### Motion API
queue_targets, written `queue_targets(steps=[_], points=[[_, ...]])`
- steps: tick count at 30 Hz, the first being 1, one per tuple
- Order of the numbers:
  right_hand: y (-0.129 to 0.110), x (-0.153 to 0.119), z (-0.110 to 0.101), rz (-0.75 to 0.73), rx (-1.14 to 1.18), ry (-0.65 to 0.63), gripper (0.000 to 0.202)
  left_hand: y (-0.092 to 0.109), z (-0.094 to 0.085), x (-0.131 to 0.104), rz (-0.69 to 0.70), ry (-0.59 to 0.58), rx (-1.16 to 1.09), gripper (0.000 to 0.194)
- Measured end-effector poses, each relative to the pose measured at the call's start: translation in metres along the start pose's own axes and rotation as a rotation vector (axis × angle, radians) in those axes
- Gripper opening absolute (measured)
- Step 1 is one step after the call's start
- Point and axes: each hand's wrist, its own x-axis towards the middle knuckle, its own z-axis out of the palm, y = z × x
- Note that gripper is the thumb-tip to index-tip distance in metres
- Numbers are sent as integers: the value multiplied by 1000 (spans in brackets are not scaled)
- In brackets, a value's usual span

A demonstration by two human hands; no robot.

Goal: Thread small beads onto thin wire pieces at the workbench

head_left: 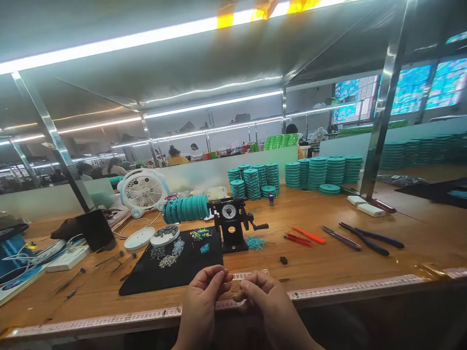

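My left hand (204,294) and my right hand (264,296) are held close together over the table's front edge, thumbs pinched against fingertips. Whatever lies in either pinch is too small to make out. Just beyond them is a black mat (193,260) with small piles of silvery pieces (168,261), multicoloured beads (200,234) and short teal bits (205,248). Behind the mat stands a black hand-cranked winder (233,223) with a round dial, a row of teal spools (186,209) on its left side. Teal line clippings (256,243) lie by its base.
Stacks of teal spools (317,173) line the back. To the right lie an orange-handled tool (308,235), a utility knife (341,238) and dark pliers (368,238). A white fan (144,192) stands back left. A measuring tape (350,287) runs along the front edge. Metal posts (386,102) rise from the table.
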Motion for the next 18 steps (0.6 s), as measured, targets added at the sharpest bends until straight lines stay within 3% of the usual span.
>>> queue_targets(steps=[3,8,14,18], points=[[1,-4,5,64,166,-8,27,-2,2,-2,3,26,-42,31],[4,-5,7,6,88,46,28,1,5,-6,75,40,-33,33],[1,-5,8,-6,50,30,27,0,5,-4,62,13,-35,33],[0,-5,9,-23,29,45,24,-3,7,-9,232,39,74,32]])
